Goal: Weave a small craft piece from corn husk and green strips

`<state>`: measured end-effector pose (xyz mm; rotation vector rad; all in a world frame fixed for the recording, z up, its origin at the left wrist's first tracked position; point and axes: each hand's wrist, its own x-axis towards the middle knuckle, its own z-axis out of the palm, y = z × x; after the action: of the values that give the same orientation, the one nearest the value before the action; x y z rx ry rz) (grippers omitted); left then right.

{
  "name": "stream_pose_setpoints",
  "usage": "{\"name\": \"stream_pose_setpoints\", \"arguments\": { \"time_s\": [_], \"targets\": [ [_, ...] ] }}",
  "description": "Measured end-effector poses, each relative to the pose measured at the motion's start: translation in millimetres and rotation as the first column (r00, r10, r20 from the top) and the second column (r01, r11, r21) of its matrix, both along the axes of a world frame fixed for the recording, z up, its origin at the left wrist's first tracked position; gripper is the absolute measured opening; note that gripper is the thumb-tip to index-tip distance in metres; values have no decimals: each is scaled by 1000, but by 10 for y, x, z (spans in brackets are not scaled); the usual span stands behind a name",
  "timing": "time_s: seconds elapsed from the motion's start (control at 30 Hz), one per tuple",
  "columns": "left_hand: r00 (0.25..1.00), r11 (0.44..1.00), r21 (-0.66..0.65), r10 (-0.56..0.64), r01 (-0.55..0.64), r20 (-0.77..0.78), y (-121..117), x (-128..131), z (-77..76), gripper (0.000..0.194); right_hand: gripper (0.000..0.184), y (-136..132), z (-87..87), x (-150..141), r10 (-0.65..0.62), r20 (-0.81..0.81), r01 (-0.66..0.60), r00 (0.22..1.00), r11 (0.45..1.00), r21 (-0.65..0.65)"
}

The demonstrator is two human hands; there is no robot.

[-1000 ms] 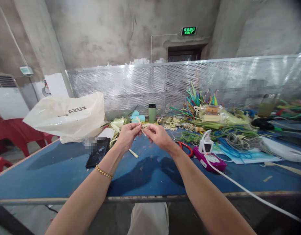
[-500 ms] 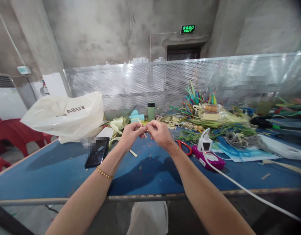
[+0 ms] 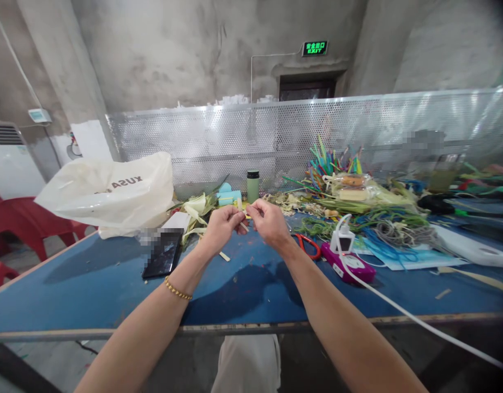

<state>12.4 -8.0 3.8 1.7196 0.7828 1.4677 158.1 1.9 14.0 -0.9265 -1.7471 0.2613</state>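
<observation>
One pale, flat, husk-like strip (image 3: 239,203): was gripped between the fingers of your left hand (image 3: 221,225). Your right hand (image 3: 270,221): fingers pinched together just beside it, contents indiscernible. Hazard: splitting, if you pulled too hard.

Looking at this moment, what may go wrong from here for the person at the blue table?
1. The pale strip pinched in the left hand looks thin, so it might split or slip.
2. The white cable crosses the front edge of the table, so a passing arm could snag it and perhaps tug the white plug.
3. The red loop handle lies close to the right hand, so it might get bumped.
</observation>
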Motion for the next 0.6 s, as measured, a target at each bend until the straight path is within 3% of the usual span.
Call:
{"name": "stream_pose_setpoints", "arguments": {
  "time_s": [0.17, 0.27, 0.43, 0.6],
  "targets": [
    [999, 999, -33, -16, 17, 48, 3, -15, 10, 21, 27, 48, -20, 4, 68, -79, -75, 995, 993, -86],
    [1000, 1000, -22, -13, 13, -10, 32, -52, 12, 21, 31, 71, -6, 32, 142, -68, -150, 988, 980, -134],
    [985, 999, 41, 12, -5, -174, 72, -71, -15, 22, 28, 88, 31, 68, 187, -10, -187, 982, 982, -31],
    [997, 998, 7, -62, 62, -36, 47, -38, -13, 47, 20, 143, 3, 59, 203, -120, -212, 972, 975, -62]
  ]
}}
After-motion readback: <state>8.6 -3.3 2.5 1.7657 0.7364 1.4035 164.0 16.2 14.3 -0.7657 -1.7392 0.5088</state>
